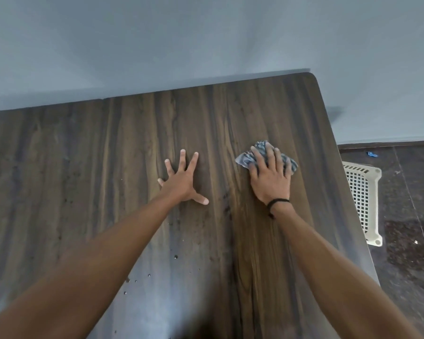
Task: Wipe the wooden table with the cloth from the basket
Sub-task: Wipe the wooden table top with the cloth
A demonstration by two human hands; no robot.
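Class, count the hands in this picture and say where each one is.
2. The left hand lies spread flat on the bare wooden table near its middle. The right hand presses on the crumpled cloth, nearer the table's right edge. None seems hidden.

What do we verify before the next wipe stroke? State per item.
1. Crumpled grey patterned cloth pressed under right hand: ok.
2. Left hand flat on dark wooden table, apart from cloth: ok.
3. Specks near the front edge wiped: not ok.
4. White perforated plastic basket on floor, off the table: ok.
5. Cloth dampness: cannot tell.
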